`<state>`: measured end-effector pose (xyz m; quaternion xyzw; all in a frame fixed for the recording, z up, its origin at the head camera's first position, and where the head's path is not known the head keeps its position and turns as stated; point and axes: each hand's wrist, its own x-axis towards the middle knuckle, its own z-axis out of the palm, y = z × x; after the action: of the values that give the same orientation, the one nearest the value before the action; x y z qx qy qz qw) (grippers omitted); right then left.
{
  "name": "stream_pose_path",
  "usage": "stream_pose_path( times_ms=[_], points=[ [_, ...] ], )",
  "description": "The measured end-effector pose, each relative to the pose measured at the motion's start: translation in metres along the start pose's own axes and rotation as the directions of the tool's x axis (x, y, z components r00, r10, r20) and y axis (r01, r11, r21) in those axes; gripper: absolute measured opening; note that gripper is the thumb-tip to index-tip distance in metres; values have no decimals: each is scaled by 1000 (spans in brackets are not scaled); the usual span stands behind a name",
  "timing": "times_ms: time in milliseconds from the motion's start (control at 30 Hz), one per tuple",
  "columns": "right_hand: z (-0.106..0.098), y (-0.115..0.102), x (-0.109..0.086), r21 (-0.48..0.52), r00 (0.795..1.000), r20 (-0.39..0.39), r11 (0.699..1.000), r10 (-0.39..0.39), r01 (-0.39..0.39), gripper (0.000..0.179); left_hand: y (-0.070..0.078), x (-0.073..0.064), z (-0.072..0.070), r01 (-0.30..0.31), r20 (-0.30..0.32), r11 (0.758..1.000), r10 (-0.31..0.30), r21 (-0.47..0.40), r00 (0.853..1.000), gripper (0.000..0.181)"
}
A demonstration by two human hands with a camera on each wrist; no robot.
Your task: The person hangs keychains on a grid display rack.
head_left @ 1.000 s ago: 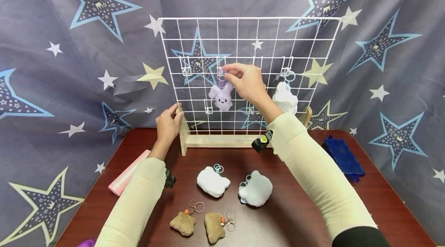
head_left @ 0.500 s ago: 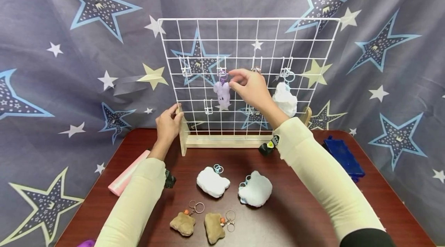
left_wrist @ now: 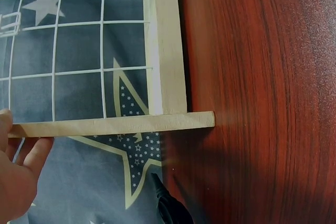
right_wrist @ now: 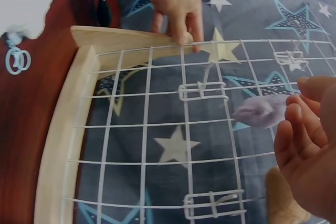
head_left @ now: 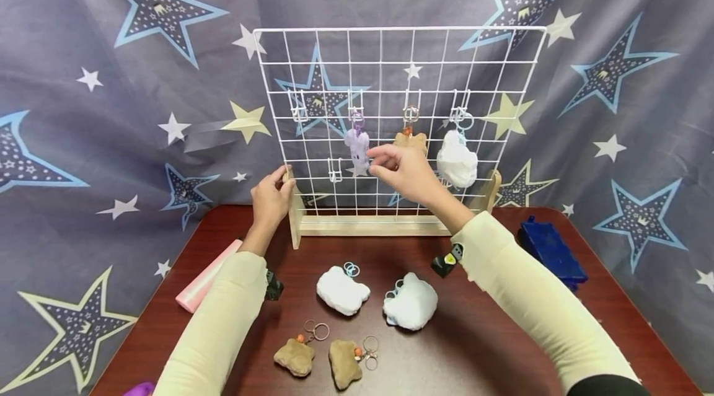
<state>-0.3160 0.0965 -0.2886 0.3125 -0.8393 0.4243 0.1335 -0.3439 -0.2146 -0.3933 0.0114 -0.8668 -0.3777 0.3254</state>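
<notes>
My left hand point(head_left: 271, 196) grips the top of the wooden side post point(head_left: 294, 213) of a white wire grid rack point(head_left: 381, 63). In the left wrist view its thumb and fingers lie on either side of the post point(left_wrist: 110, 125). A purple bunny keychain point(head_left: 357, 147) hangs by its purple ring from a grid hook, turned partly sideways. My right hand point(head_left: 409, 173) is beside it, fingertips right at the bunny's edge, fingers loosely bent. Behind that hand hangs a brown plush keychain point(head_left: 409, 139), partly hidden. A white plush keychain point(head_left: 457, 160) hangs further right.
On the table lie two white plush keychains point(head_left: 342, 290) point(head_left: 411, 303) and two brown ones point(head_left: 294, 357) point(head_left: 346, 364) with orange beads. Bare hooks point(head_left: 299, 108) point(head_left: 334, 171) sit on the grid's left. A pink cylinder point(head_left: 206, 278) lies left, a blue tray point(head_left: 552, 253) right.
My right hand has let go of the bunny's purple ring and moved down and right to beside its body. The bunny has turned sideways, and the brown keychain has come into view. The left hand stays put.
</notes>
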Motion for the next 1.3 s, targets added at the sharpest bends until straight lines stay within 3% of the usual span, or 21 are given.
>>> stream_pose_path(
  times_ms=[333, 667, 900, 1067, 1300],
  points=[
    [17, 21, -22, -70, 993, 108, 997, 37, -30, 24, 0, 0, -1, -6, 4, 1000, 6, 7, 1000, 37],
    [35, 38, -38, -9, 983, 183, 999, 32, -31, 23, -2, 2, -1, -17, 10, 1000, 16, 11, 1000, 37],
    [59, 55, -45, -33, 977, 211, 999, 26, -19, 22, -1, 2, 1, -15, -10, 1000, 15, 8, 1000, 36],
    [74, 68, -52, -75, 962, 265, 996, 59, -40, 23, 0, 1, 2, -14, 7, 1000, 14, 13, 1000, 36],
    [95, 80, -62, -138, 924, 369, 989, 95, -47, 27, 0, -1, 0, -13, -1, 1000, 13, 4, 1000, 37]
  ],
)
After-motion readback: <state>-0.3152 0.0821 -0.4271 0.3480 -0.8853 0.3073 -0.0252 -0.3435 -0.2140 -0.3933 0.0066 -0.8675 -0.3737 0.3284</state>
